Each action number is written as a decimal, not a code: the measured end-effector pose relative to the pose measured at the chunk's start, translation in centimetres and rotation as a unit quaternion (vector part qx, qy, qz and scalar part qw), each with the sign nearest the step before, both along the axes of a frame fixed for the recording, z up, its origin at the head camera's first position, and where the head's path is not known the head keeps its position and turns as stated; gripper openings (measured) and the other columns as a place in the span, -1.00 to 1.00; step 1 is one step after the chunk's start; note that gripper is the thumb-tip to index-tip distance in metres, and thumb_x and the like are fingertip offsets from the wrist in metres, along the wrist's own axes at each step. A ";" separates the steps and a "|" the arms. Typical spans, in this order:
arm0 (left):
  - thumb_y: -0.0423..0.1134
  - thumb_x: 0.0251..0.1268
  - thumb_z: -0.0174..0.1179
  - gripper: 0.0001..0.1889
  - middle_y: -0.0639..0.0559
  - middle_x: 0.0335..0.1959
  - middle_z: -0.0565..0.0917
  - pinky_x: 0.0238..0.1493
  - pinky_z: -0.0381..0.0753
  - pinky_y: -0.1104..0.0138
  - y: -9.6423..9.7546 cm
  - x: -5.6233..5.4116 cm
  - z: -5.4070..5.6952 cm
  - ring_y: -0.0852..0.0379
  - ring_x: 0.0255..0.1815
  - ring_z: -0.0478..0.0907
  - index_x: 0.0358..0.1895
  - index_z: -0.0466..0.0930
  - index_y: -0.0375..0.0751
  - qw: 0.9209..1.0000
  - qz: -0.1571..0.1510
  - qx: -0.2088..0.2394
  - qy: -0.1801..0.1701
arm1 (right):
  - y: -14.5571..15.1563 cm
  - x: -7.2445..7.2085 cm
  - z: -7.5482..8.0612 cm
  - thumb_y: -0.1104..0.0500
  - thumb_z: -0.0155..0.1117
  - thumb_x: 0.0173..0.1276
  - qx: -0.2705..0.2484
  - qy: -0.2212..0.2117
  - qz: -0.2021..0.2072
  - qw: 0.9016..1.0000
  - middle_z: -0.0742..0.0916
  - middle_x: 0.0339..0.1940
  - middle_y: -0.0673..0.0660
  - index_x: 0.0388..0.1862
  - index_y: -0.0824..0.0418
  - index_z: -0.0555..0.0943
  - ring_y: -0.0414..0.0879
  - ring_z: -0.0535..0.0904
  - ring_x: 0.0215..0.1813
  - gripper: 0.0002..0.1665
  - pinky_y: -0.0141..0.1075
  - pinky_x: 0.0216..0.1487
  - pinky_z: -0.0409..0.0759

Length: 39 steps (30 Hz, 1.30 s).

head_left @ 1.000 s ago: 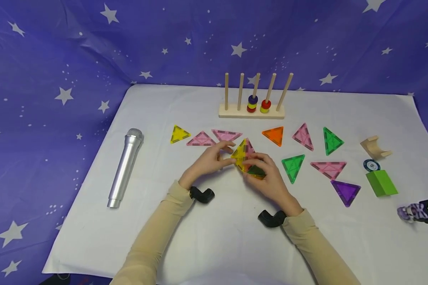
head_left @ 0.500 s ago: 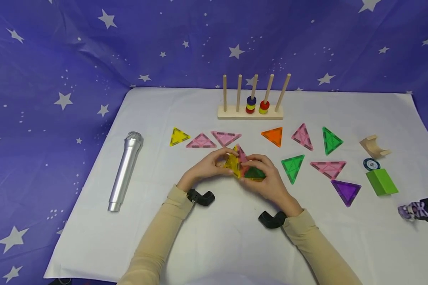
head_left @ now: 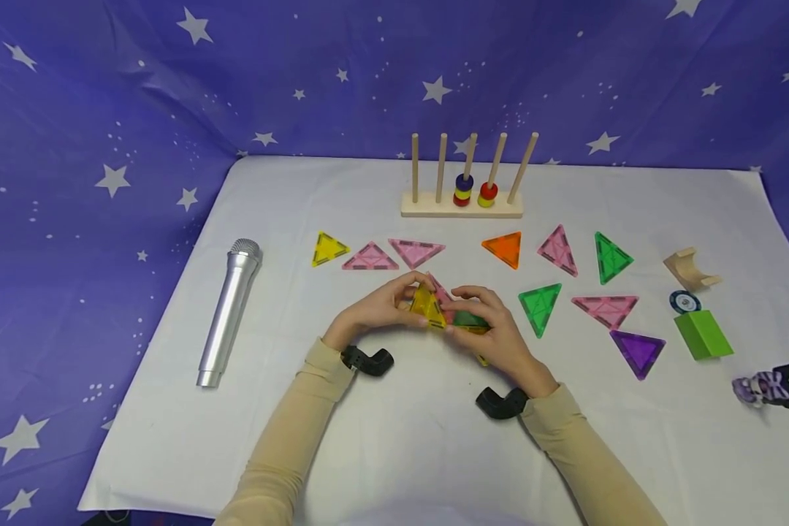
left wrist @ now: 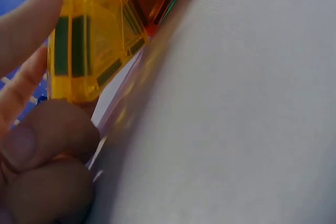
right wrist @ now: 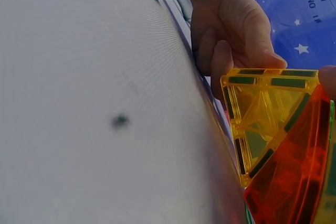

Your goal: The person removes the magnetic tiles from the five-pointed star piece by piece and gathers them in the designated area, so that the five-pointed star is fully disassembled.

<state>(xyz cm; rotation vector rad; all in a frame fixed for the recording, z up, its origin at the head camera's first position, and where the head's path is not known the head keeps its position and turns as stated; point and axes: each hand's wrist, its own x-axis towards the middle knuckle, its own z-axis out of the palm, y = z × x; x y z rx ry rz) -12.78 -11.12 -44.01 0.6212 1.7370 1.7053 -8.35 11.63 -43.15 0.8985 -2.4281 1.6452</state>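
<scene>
A cluster of translucent triangular magnetic tiles sits between both hands in the head view. My left hand (head_left: 384,303) pinches a yellow triangular magnetic tile (head_left: 427,310) between thumb and fingers; the left wrist view shows this yellow tile (left wrist: 100,40) up close. My right hand (head_left: 493,321) grips the other side of the cluster, around a green tile (head_left: 468,319), with yellow edges below it. A pink tile (head_left: 437,288) stands behind the yellow one. An orange-red tile (right wrist: 294,166) meets the yellow tile (right wrist: 262,108) along one edge in the right wrist view. Fingers hide part of the cluster.
Loose triangular tiles lie beyond and right, including orange (head_left: 505,250), green (head_left: 540,308) and purple (head_left: 638,353). A wooden peg stand (head_left: 462,206) is at the back, a silver microphone (head_left: 230,314) left. Right are a green block (head_left: 703,334), a chip (head_left: 685,302) and a figurine (head_left: 769,387).
My left fingers have closed on the yellow tile, which has swung left and tilted lower. The pink tile behind it leans left too. My right hand stays almost in place.
</scene>
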 end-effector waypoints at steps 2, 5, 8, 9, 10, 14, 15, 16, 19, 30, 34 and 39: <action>-0.55 0.06 0.21 -0.48 -0.20 -0.07 0.53 -0.19 0.49 0.26 -0.1 -0.1 0.0 -0.03 -0.19 0.52 0.10 0.24 -0.31 1.000 -0.011 0.002 0.001 | 0.3 -0.3 -1.0 0.42 0.42 -0.07 0.006 0.005 0.007 1.000 0.50 0.06 0.25 -0.16 0.25 0.64 0.14 0.32 0.11 -0.59 0.07 0.08 0.22; -0.56 0.03 0.22 -0.49 -0.19 -0.09 0.56 -0.17 0.49 0.24 -0.1 -0.1 -0.1 -0.04 -0.20 0.54 0.07 0.26 -0.31 1.000 -0.023 0.000 -0.007 | 0.5 -0.4 -1.5 0.36 0.42 -0.04 0.019 0.016 0.019 1.000 0.50 0.07 0.17 -0.13 0.17 0.65 0.06 0.32 0.13 -0.59 0.03 0.08 0.25; -0.57 0.01 0.24 -0.52 -0.19 -0.12 0.57 -0.19 0.50 0.25 -0.1 -0.1 -0.1 -0.04 -0.23 0.55 0.01 0.27 -0.31 0.999 -0.030 0.004 -0.022 | 0.7 -0.3 -1.7 0.31 0.42 -0.02 0.032 0.038 0.030 0.998 0.50 0.08 0.12 -0.09 0.11 0.65 0.03 0.32 0.13 -0.57 -0.03 0.07 0.29; -0.56 0.00 0.25 -0.53 -0.19 -0.15 0.58 -0.21 0.50 0.26 -0.1 -0.1 0.0 -0.04 -0.25 0.55 -0.01 0.27 -0.30 0.999 -0.032 0.003 -0.021 | 0.8 -0.3 -1.7 0.30 0.43 -0.01 0.034 0.045 0.034 0.998 0.50 0.08 0.12 -0.08 0.11 0.64 0.02 0.32 0.13 -0.57 -0.04 0.06 0.30; -0.56 0.00 0.25 -0.54 -0.19 -0.16 0.59 -0.22 0.50 0.26 -0.1 -0.1 0.0 -0.04 -0.26 0.56 -0.03 0.27 -0.29 0.999 -0.034 0.002 -0.020 | 0.8 -0.3 -1.7 0.29 0.43 -0.01 0.036 0.051 0.038 0.997 0.50 0.08 0.12 -0.07 0.10 0.64 0.02 0.32 0.13 -0.56 -0.06 0.06 0.31; -0.55 0.01 0.25 -0.56 -0.20 -0.21 0.60 -0.23 0.49 0.27 -0.1 -0.1 0.1 -0.04 -0.28 0.55 -0.06 0.26 -0.30 0.999 -0.042 0.008 -0.010 | 0.9 -0.4 -1.7 0.27 0.46 -0.05 0.042 0.063 0.057 0.996 0.50 0.06 0.14 -0.06 0.09 0.62 0.03 0.32 0.11 -0.52 -0.09 0.07 0.30; -0.54 0.01 0.26 -0.56 -0.19 -0.21 0.60 -0.23 0.49 0.27 -0.1 -0.1 0.1 -0.03 -0.29 0.55 -0.07 0.26 -0.30 0.999 -0.044 0.006 -0.005 | 0.9 -0.4 -1.7 0.26 0.47 -0.05 0.043 0.063 0.061 0.995 0.50 0.06 0.14 -0.06 0.09 0.62 0.02 0.32 0.11 -0.51 -0.10 0.08 0.30; -0.54 0.00 0.26 -0.57 -0.16 -0.20 0.59 -0.21 0.47 0.29 -0.1 -0.1 0.0 -0.01 -0.28 0.53 -0.09 0.27 -0.30 0.999 -0.044 0.004 0.003 | 0.9 -0.4 -1.7 0.26 0.47 -0.05 0.045 0.065 0.064 0.995 0.50 0.06 0.15 -0.06 0.09 0.62 0.02 0.31 0.12 -0.51 -0.10 0.08 0.29; -0.54 -0.02 0.28 -0.59 -0.09 -0.15 0.54 -0.19 0.40 0.32 0.0 -0.1 0.0 0.06 -0.26 0.45 -0.13 0.29 -0.29 0.999 -0.044 -0.006 0.028 | 0.9 -0.4 -1.6 0.23 0.45 -0.02 0.054 0.071 0.068 0.994 0.49 0.06 0.14 -0.08 0.07 0.62 0.02 0.31 0.12 -0.56 -0.09 0.09 0.30; -0.59 0.01 0.21 -0.60 -0.18 -0.20 0.53 -0.22 0.41 0.33 0.0 0.3 0.7 0.05 -0.29 0.44 -0.09 0.27 -0.41 0.998 -0.052 -0.005 0.028 | 0.9 -0.4 -1.6 0.28 0.43 -0.04 0.046 0.077 0.069 0.994 0.50 0.05 0.14 -0.10 0.08 0.63 0.03 0.33 0.09 -0.56 -0.07 0.04 0.32; -0.59 0.04 0.19 -0.59 -0.13 -0.25 0.57 -0.37 0.42 0.37 -0.2 0.2 0.1 0.15 -0.49 0.42 -0.06 0.26 -0.34 0.999 -0.040 -0.003 -0.002 | 0.8 -0.4 -1.7 0.31 0.44 -0.07 0.039 0.083 0.060 0.994 0.51 0.03 0.15 -0.12 0.10 0.63 0.03 0.34 0.06 -0.55 -0.13 -0.01 0.33; -0.57 0.07 0.18 -0.60 -0.15 -0.33 0.60 -0.50 0.38 0.39 -0.4 0.1 0.1 0.19 -0.67 0.31 -0.06 0.24 -0.30 0.999 -0.034 0.002 -0.034 | 0.9 -0.4 -1.8 0.31 0.42 -0.06 0.037 0.084 0.051 0.994 0.52 0.02 0.13 -0.12 0.09 0.64 0.02 0.35 0.04 -0.57 -0.17 -0.05 0.34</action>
